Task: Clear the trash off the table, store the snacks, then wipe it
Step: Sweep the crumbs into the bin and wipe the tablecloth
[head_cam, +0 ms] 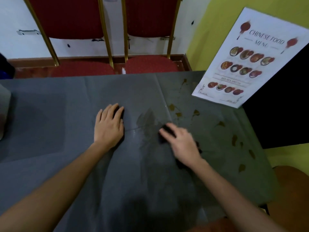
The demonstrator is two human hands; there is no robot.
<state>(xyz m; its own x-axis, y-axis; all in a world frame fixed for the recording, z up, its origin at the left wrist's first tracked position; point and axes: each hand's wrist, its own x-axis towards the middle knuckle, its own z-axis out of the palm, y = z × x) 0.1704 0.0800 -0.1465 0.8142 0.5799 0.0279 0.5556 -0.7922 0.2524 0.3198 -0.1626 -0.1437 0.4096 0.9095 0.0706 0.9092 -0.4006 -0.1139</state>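
1. Grey cloth covers the table (pixel 50 114), with fold creases running across it; this table is the landmark for everything below.
2. The left hand (pixel 108 126) lies flat on the cloth near the table's middle, palm down, fingers spread and holding nothing.
3. The right hand (pixel 180 143) is just right of it, blurred, fingers extended and pressing on a dark object (pixel 164 129) that may be a wiping cloth or sponge; only its edges show under the hand.
4. A darker wet patch (pixel 147 119) sits on the cloth between the two hands.
5. Brownish stains (pixel 234 139) dot the table's right side.
6. A printed Chinese food menu (pixel 247 59) stands at the table's far right corner.
7. Two red chairs (pixel 150 19) with gold frames stand beyond the table's far edge.
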